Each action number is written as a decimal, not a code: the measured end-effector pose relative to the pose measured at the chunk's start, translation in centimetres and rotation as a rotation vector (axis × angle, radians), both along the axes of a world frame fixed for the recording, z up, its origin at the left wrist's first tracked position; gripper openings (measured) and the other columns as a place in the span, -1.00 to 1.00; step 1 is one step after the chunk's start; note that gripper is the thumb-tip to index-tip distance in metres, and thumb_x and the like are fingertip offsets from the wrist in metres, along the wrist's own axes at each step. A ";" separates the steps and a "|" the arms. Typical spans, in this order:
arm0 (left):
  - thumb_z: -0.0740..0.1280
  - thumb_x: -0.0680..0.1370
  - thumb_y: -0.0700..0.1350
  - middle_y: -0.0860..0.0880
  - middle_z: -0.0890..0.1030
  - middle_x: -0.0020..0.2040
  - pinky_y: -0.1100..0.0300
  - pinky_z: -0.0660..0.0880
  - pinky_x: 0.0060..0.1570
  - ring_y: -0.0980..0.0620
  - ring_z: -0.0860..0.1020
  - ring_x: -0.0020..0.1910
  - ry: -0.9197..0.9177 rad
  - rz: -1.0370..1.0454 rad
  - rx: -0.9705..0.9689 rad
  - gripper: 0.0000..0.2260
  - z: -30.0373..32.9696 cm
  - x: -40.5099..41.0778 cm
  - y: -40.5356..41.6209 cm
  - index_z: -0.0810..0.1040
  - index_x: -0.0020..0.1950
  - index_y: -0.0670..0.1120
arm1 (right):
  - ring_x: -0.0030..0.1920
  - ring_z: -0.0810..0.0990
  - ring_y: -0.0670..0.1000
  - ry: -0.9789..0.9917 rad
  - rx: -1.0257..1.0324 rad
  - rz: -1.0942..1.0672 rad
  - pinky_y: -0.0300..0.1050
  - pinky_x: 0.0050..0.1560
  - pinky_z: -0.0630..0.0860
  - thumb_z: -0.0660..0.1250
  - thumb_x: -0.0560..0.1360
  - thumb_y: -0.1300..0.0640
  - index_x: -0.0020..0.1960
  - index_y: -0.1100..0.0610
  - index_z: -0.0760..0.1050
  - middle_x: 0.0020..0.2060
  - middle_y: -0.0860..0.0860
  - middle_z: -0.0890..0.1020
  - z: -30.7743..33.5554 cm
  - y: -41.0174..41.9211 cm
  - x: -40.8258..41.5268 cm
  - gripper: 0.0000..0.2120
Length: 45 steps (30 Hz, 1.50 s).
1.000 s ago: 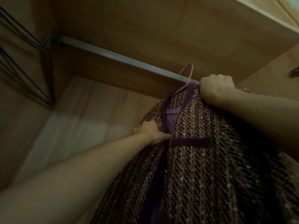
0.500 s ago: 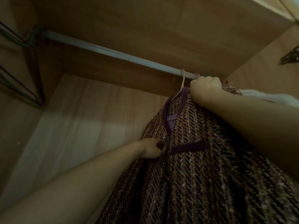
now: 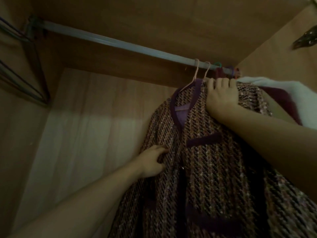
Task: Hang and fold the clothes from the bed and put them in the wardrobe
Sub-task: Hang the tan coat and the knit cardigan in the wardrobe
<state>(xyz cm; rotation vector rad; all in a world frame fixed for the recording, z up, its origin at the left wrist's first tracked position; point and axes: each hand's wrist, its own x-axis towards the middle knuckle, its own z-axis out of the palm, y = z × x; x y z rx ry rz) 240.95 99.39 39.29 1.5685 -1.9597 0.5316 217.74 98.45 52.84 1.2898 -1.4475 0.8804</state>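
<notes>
closest in, two bare forearms reach up from the lower edge of the view into a dim wooden wardrobe (image 3: 103,117). between them hangs a tweed jacket (image 3: 214,169) — woven in brown, pink and dark threads, edged in purple trim, with purple-bound pocket flaps on its front. the left hand (image 3: 152,163) pinches the jacket's left front panel beside the dark placket, fingers curled into the cloth. higher up, the right hand (image 3: 221,95) grasps the jacket at its shoulder, just beside the collar, fingers bent over the fabric. a lilac lining shows inside the neckline.

above the collar a pale pink hanger (image 3: 194,78) rises, its hook over the metal rail (image 3: 120,46); a second pale hook (image 3: 206,69) sits just beside it on the rail. further right along the rail — near the side wall — are green, purple and red hooks (image 3: 228,69), with a white garment (image 3: 283,90) and a dark red one (image 3: 281,100) hanging behind the jacket's shoulder.

far left, dark empty wire hangers (image 3: 22,79) hang near the rail's end bracket. the wardrobe's top panel spans overhead, and a dark patterned piece (image 3: 305,38) shows at the upper right edge, too blurred to identify.
</notes>
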 end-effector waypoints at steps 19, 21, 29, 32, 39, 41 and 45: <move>0.06 0.50 0.22 0.04 -0.07 0.61 -0.05 0.12 0.49 -0.03 0.03 0.57 -0.036 0.361 0.215 -0.34 -24.0 -6.2 15.8 0.06 0.59 0.10 | 0.48 0.19 0.30 0.279 0.521 0.613 0.20 0.46 0.04 0.40 0.38 0.00 0.39 0.25 0.40 0.49 0.32 0.18 -38.3 10.4 -0.3 -0.36; 0.02 0.53 0.24 0.06 -0.11 0.61 0.01 0.09 0.49 0.01 0.00 0.57 -0.036 0.428 0.191 -0.36 -26.8 -7.6 18.9 0.04 0.59 0.10 | 0.40 0.38 0.23 0.253 0.541 0.762 0.16 0.41 0.22 0.48 0.27 0.02 0.30 0.22 0.52 0.42 0.24 0.38 -40.8 11.9 -1.5 -0.36; -0.12 0.54 0.29 0.05 -0.19 0.60 -0.03 -0.12 0.50 0.02 -0.15 0.58 -0.015 0.588 0.271 -0.35 -36.4 -13.0 29.6 -0.04 0.61 0.10 | 0.53 0.08 0.08 0.287 0.950 0.994 0.03 0.43 0.27 0.13 0.59 -0.15 0.55 0.05 0.11 0.57 0.03 0.03 -50.7 18.6 -6.6 -0.39; -0.21 0.49 0.33 0.03 -0.21 0.60 -0.06 -0.11 0.51 -0.02 -0.20 0.57 -0.026 0.610 0.309 -0.29 -38.4 -14.8 32.5 -0.06 0.61 0.08 | 0.56 -0.05 0.06 0.249 1.024 0.978 0.09 0.50 0.13 0.05 0.61 -0.20 0.59 0.02 -0.03 0.58 0.00 -0.09 -51.8 20.7 -7.9 -0.36; -0.31 0.44 0.40 0.07 -0.29 0.58 -0.06 -0.20 0.53 0.05 -0.33 0.54 -0.025 0.598 0.422 -0.24 -41.8 -17.7 37.6 -0.19 0.60 0.10 | 0.56 -0.17 0.04 0.196 1.105 0.912 0.10 0.52 -0.14 -0.08 0.61 -0.27 0.59 -0.02 -0.13 0.58 -0.03 -0.16 -53.0 26.9 -10.8 -0.35; -0.25 0.49 0.41 0.06 -0.27 0.58 -0.07 -0.20 0.52 0.05 -0.31 0.54 -0.037 0.584 0.411 -0.25 -42.6 -17.8 39.0 -0.17 0.60 0.08 | 0.56 -0.20 0.04 0.182 1.141 0.894 0.10 0.52 -0.18 -0.12 0.59 -0.30 0.59 -0.02 -0.15 0.57 -0.03 -0.18 -53.4 28.7 -11.5 -0.33; -0.13 0.54 0.37 0.03 -0.20 0.60 -0.09 -0.16 0.51 0.02 -0.24 0.57 -0.070 0.537 0.364 -0.28 -43.4 -18.8 42.0 -0.11 0.61 0.04 | 0.56 -0.19 0.04 0.136 1.138 0.860 0.13 0.53 -0.17 -0.13 0.56 -0.35 0.59 -0.02 -0.14 0.58 -0.03 -0.17 -54.9 32.5 -12.7 -0.29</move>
